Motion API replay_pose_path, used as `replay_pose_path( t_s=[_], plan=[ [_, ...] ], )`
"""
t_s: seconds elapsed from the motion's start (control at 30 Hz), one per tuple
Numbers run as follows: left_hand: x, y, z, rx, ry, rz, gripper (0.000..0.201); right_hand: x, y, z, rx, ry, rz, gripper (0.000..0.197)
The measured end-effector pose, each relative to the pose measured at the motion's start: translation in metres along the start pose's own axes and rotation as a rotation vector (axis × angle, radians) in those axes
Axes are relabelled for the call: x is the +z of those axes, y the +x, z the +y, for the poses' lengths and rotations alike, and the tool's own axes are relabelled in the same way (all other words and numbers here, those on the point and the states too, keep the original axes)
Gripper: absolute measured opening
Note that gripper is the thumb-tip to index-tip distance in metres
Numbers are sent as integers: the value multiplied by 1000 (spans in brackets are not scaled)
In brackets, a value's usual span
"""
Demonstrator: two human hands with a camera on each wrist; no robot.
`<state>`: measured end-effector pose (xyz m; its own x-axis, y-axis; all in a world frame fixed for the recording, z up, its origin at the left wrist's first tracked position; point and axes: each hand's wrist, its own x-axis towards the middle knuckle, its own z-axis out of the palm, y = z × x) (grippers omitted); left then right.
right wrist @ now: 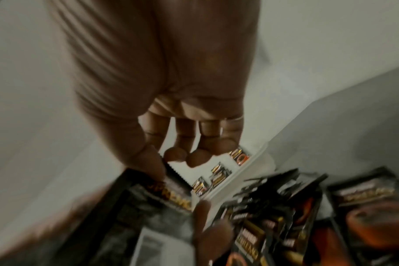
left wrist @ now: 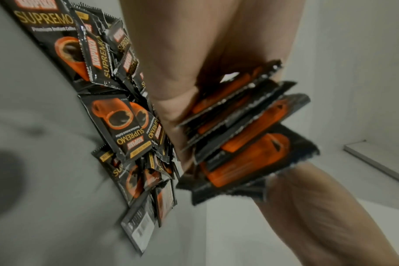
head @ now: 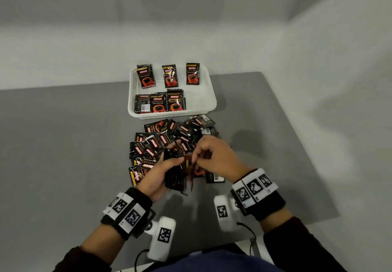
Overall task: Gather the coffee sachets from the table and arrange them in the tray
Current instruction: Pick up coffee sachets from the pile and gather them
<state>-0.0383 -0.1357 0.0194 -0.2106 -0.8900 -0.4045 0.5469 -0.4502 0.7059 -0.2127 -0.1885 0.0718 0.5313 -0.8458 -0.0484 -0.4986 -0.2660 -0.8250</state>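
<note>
Our left hand grips a fanned stack of sachets; right hand pinches one sachet's edge. Light, slick, floppy foil, so we'd grab flat faces w/ firm squeeze.

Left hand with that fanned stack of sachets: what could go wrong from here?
1. The left hand holds a fanned stack of sachets with edges splayed unevenly; some could slip out as the right hand pinches at one.
2. The loose pile lies right against the tray rim, so a reach across may scatter it.
</note>
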Motion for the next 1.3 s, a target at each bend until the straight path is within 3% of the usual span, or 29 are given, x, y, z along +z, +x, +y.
replay_pose_path(
  t_s=[0.17,0.27,0.33,0.47,0.6,0.67,0.8,0.9,1.03,1.3],
  plan=[
    [1,-9,-10,-23,-22,-14,59,37,12,-4,29,-7,43,18],
    [-9,-14,-13,-15,-22,12,67,42,13,-1,48,10,2,45],
    [-18,-16,-13,2,-49,52,68,36,13,10,104,4,76,52],
    [-37,-21,-9,31,-117,129,62,5,11,52,440,-192,289,41],
    [-46,-22,-6,10,-140,173,69,-7,8,95,729,-501,102,68],
    [-47,-22,-4,-2,-133,171,70,-1,9,107,753,-465,99,73],
    [-46,-19,-2,7,-149,147,67,-1,14,124,790,-176,227,73],
    [-45,-18,1,30,-153,112,62,-8,10,130,757,10,374,62],
    [-46,-17,2,36,-145,96,62,-19,1,110,556,-18,447,56],
    [-34,-6,-1,60,-41,100,62,27,2,7,133,35,42,17]
  ],
)
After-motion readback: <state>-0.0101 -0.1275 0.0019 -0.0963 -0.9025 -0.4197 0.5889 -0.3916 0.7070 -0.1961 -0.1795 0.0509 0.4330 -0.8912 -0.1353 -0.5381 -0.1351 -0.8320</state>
